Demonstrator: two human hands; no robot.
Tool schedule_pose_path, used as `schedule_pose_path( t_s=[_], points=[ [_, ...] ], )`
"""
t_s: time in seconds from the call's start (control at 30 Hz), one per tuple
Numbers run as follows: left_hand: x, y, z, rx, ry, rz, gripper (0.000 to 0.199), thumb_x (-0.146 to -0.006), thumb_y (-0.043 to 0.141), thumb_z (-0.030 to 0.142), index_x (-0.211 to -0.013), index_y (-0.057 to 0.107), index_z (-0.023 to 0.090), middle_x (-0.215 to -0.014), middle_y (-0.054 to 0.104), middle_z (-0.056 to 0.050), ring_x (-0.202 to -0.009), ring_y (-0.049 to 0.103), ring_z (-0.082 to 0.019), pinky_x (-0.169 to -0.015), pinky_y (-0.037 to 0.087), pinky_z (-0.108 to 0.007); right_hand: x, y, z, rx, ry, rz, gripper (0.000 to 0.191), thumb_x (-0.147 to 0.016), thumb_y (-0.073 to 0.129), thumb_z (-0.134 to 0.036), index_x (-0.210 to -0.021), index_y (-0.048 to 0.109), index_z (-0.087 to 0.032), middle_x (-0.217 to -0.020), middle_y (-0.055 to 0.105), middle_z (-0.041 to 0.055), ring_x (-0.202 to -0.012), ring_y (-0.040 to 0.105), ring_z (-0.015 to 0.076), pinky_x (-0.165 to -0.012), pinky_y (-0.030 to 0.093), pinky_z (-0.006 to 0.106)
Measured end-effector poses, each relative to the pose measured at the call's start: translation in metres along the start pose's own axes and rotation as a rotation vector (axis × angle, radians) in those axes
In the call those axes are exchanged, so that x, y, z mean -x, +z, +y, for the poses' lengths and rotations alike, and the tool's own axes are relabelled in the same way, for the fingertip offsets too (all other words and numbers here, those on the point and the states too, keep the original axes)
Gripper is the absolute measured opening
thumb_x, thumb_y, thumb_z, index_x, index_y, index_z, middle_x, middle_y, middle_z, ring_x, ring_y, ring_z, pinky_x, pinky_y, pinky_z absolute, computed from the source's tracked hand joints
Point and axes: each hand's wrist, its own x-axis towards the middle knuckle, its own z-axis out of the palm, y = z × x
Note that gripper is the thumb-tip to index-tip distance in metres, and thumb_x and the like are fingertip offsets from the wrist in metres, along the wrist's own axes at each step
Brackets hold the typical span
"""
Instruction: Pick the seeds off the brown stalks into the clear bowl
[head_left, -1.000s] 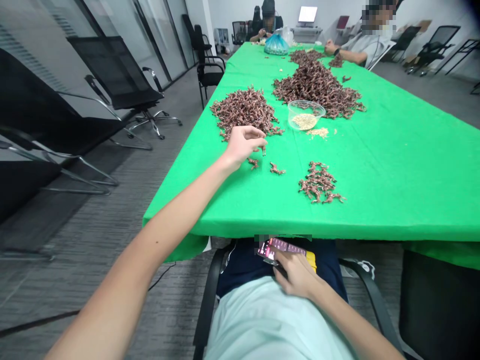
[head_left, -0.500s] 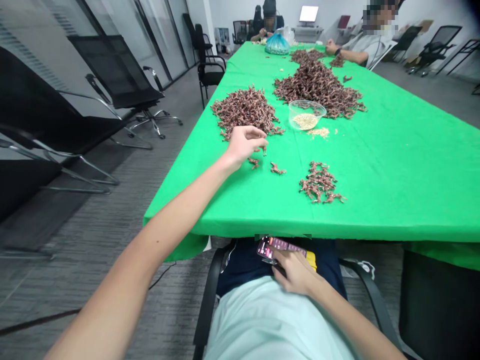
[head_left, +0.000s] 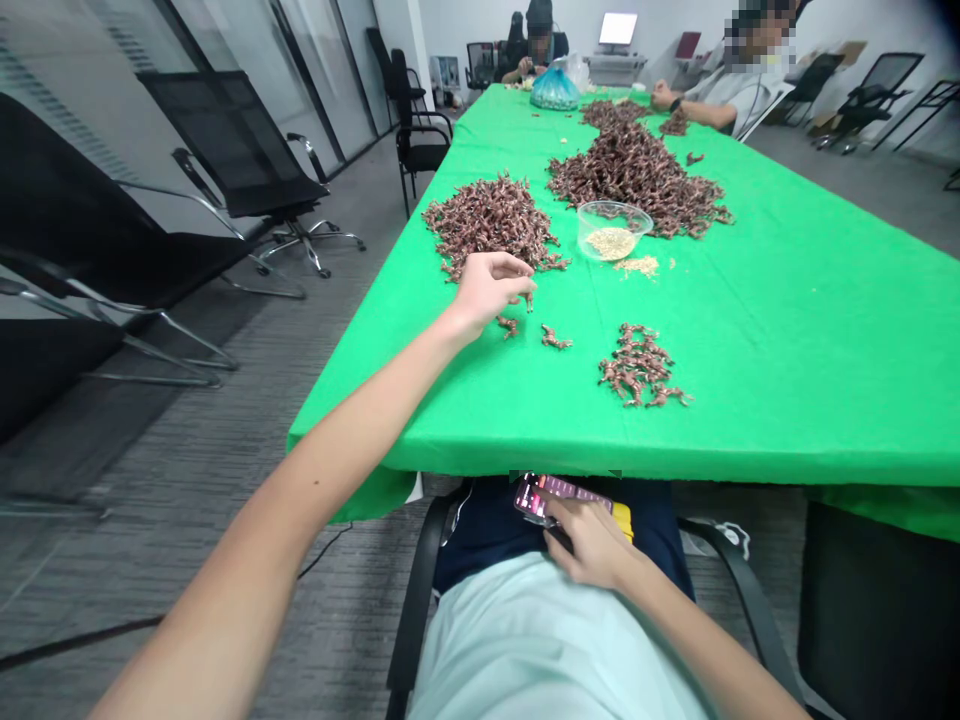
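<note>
My left hand (head_left: pixel 495 290) is over the table just in front of the left pile of small brown figurines (head_left: pixel 491 222). Its thumb and fingers pinch one brown figurine (head_left: pixel 529 300), which looks four-legged and is mostly hidden. Two loose pieces lie close by: a figurine (head_left: pixel 508 326) under the hand and another figurine (head_left: pixel 555 338) to its right. Farther right is a small group of figurines (head_left: pixel 637 368). On my lap, my right hand (head_left: pixel 592 540) is closed around the lower side of a smartphone (head_left: pixel 559 490) with a lit screen, index finger on the glass.
A clear plastic bowl (head_left: pixel 592 222) with pale bits stands before a large figurine pile (head_left: pixel 637 170); some bits (head_left: pixel 637 265) lie beside it. A blue bag (head_left: pixel 555 88) sits farther back. Two people sit around the green-covered table (head_left: pixel 810 370). Chairs (head_left: pixel 240 150) stand at left.
</note>
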Motion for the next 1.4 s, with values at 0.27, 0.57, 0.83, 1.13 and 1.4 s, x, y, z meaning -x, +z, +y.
schedule_pose_path(
  t_s=[0.27,0.57,0.83,1.13,1.4],
  points=[
    [0.000,0.000,0.000,0.002,0.006,0.002,0.015,-0.065,0.073,0.015,-0.078,0.066,0.014,-0.074,0.069,-0.005,-0.066,0.063,-0.014,-0.058,0.049,-0.025,0.002,-0.004,-0.001,-0.032,-0.009,0.024,0.032,-0.087,0.049,-0.026,-0.116,0.057,-0.018,-0.101,0.068,0.0089,-0.088,0.063,0.0231,-0.077,0.044,0.032],
    [0.001,0.000,0.001,-0.005,-0.004,-0.002,0.014,-0.066,0.073,0.014,-0.078,0.066,0.014,-0.076,0.069,-0.007,-0.067,0.063,-0.014,-0.059,0.049,-0.027,0.003,0.000,0.005,-0.020,-0.007,0.028,0.026,-0.086,0.049,-0.026,-0.110,0.057,-0.019,-0.098,0.068,0.0079,-0.084,0.062,0.0222,-0.075,0.042,0.031],
    [0.001,0.000,0.000,0.006,-0.017,-0.003,0.015,-0.065,0.073,0.014,-0.079,0.067,0.015,-0.077,0.069,-0.008,-0.069,0.063,-0.016,-0.061,0.050,-0.029,0.001,0.002,0.002,-0.001,-0.008,0.012,0.033,-0.086,0.049,-0.027,-0.117,0.056,-0.017,-0.103,0.067,0.0099,-0.087,0.062,0.0232,-0.076,0.043,0.032],
    [0.000,0.000,-0.001,0.003,-0.010,-0.005,0.016,-0.065,0.074,0.015,-0.079,0.067,0.014,-0.077,0.069,-0.008,-0.068,0.063,-0.015,-0.060,0.050,-0.028,0.007,-0.002,0.006,-0.040,-0.020,0.021,0.029,-0.086,0.049,-0.027,-0.113,0.057,-0.018,-0.099,0.068,0.0093,-0.086,0.062,0.0227,-0.076,0.043,0.031],
    [-0.001,0.000,-0.002,0.012,-0.015,-0.004,0.015,-0.064,0.074,0.015,-0.078,0.068,0.014,-0.075,0.070,-0.007,-0.067,0.063,-0.015,-0.059,0.050,-0.028,0.030,-0.006,0.002,-0.099,-0.082,-0.063,0.011,-0.078,0.052,-0.021,-0.087,0.057,-0.019,-0.101,0.069,0.0086,-0.079,0.061,0.0195,-0.071,0.040,0.029]
  ],
)
